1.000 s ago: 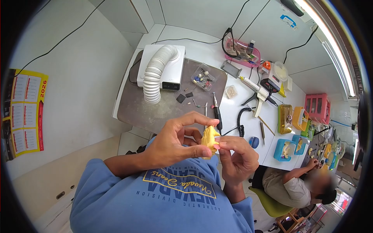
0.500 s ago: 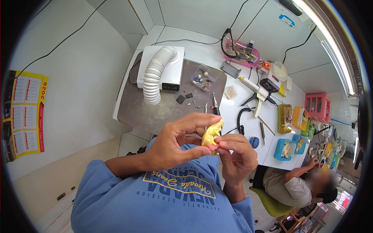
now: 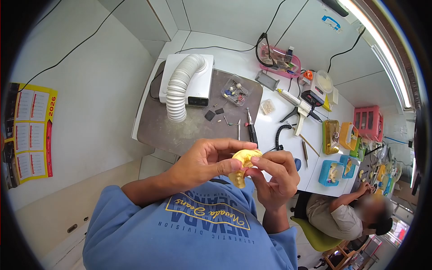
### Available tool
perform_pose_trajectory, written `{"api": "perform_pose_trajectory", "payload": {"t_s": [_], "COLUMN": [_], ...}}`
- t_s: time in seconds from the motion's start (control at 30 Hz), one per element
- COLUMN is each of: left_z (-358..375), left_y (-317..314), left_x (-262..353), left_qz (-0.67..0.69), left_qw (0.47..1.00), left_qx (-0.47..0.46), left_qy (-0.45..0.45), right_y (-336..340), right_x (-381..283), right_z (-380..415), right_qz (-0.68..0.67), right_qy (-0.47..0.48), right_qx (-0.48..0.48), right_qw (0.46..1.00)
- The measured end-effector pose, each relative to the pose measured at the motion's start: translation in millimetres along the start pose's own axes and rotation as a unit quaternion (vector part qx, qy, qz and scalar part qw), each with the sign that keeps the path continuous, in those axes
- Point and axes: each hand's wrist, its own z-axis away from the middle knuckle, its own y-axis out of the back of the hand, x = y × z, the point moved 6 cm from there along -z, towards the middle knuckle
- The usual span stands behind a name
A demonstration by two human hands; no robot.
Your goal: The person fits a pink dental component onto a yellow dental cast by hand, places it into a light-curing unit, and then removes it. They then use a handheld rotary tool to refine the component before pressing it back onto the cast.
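yellow plaster dental cast (image 3: 242, 164): pinched between left hand (image 3: 203, 163) and right hand (image 3: 278, 176), fingers of both closed on it, above the white worktop (image 3: 288, 135) edge. advice: steady two-handed grip, slow turning.

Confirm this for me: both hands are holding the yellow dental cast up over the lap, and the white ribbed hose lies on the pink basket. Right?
Not quite. The head view shows the white ribbed hose lying on the white suction unit and grey mat, not the pink basket. The left hand and right hand do hold the yellow dental cast.
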Motion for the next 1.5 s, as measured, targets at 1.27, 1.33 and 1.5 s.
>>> {"api": "perform_pose_trajectory", "payload": {"t_s": [1.27,1.33,1.5], "left_z": [8.4,8.5,10.6], "left_y": [2.9,3.5,-0.4], "left_x": [10.0,9.2,17.2], "left_qz": [-0.025,-0.024,-0.033], "left_qw": [0.996,0.997,0.995], "left_qx": [0.080,0.076,0.082], "left_qy": [-0.016,-0.019,-0.050], "right_y": [-5.1,-4.2,-0.9], "right_x": [0.5,3.4,3.6], "right_z": [-27.1,-23.9,-23.8], "right_qz": [-0.020,-0.019,-0.089], "right_qy": [0.072,0.088,0.067], "right_qx": [-0.132,-0.116,-0.102], "right_qw": [0.988,0.989,0.989]}}
